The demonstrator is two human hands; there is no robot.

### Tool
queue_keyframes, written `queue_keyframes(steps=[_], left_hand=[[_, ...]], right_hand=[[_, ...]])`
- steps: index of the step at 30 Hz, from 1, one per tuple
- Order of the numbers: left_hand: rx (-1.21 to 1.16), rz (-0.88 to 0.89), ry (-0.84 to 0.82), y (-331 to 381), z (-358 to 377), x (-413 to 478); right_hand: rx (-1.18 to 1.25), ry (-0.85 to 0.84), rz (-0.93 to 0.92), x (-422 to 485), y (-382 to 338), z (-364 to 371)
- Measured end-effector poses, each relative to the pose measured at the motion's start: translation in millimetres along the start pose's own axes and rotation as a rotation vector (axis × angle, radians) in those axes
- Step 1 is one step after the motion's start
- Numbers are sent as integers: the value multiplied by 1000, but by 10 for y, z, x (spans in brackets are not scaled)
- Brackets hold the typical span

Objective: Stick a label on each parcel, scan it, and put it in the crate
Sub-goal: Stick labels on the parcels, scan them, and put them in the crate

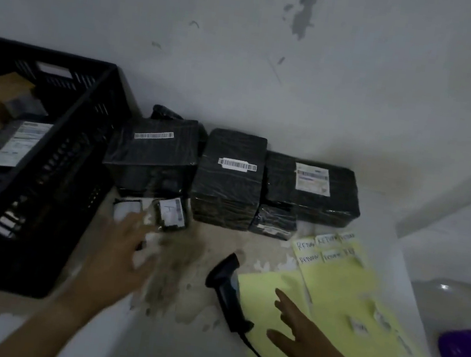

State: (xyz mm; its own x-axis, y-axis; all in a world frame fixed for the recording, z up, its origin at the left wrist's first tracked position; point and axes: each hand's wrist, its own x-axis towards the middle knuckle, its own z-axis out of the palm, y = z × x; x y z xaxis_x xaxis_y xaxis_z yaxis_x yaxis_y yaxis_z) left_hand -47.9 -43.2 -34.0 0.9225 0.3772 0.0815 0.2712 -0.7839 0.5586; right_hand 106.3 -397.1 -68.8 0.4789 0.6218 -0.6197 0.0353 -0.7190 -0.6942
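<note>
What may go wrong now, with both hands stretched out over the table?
The right hand hovers beside the scanner and might knock it. The left hand, fingers spread, is near a small parcel that lies close against bigger parcels; a hasty grab may shift them.

Left hand [124,249] blurred; crate [60,155] cut off.

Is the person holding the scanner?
No, the scanner lies flat between the left hand and the right hand, both open.
</note>
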Motion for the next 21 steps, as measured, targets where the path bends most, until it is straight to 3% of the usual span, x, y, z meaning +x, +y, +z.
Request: queue_keyframes(steps=[5, 9, 17, 21], left_hand=[[-307, -138, -74, 757, 826, -4], [-534, -361, 46, 1202, 1056, -3], [-423, -489, -59, 1158, 1025, -407], [-372, -534, -56, 1039, 922, -555]], right_hand=[[-33, 272, -91, 426, -43, -482], [-120, 461, -188, 970, -188, -895], [-438, 484, -157, 1663, -49, -1138], [-422, 513, -170, 1677, -10, -1155]])
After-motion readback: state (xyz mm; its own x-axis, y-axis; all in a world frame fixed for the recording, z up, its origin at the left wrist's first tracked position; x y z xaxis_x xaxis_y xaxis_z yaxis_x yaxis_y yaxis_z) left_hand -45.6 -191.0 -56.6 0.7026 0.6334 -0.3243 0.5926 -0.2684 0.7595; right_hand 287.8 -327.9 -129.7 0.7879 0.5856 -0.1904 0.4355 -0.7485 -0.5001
